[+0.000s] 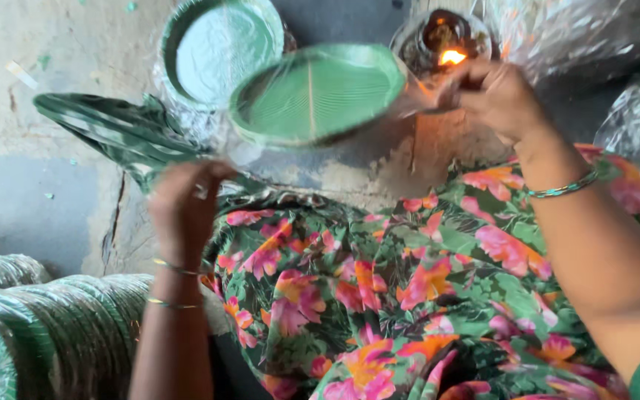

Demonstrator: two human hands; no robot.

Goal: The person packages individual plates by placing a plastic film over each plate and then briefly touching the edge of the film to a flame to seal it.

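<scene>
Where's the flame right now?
Head view, top right of centre: the small flame burns just left of the right hand, beside the plastic-wrapped green plates.

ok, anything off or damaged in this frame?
Nothing looks spilled or broken. One thing stands out: a small flame burns right beside the clear wrap on the green plate stack that both hands hold, close to the right hand. The concrete floor shows a crack.
</scene>
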